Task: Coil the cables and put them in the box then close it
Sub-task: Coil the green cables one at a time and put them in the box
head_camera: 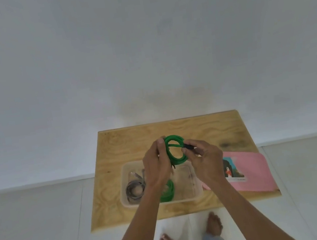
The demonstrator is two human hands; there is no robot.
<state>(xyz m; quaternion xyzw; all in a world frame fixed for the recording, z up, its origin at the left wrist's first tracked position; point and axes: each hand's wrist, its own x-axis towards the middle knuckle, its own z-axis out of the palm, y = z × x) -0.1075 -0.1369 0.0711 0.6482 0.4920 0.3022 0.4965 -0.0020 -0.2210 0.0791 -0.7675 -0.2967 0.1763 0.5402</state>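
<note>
A green cable [175, 149], wound into a round coil, is held up above the clear plastic box [194, 194]. My left hand [156, 165] grips the coil's left side. My right hand [205, 158] pinches the cable's black plug end [189, 146] at the coil's right side. Inside the box lie a coiled grey cable [134, 191] at the left and another green coil [168, 193] in the middle, partly hidden by my left forearm.
The box stands on a small wooden table [136, 140] against a white wall. The pink lid [253, 171] with a picture label lies on the table right of the box. My bare feet [213, 223] stand on the white floor below the table's front edge.
</note>
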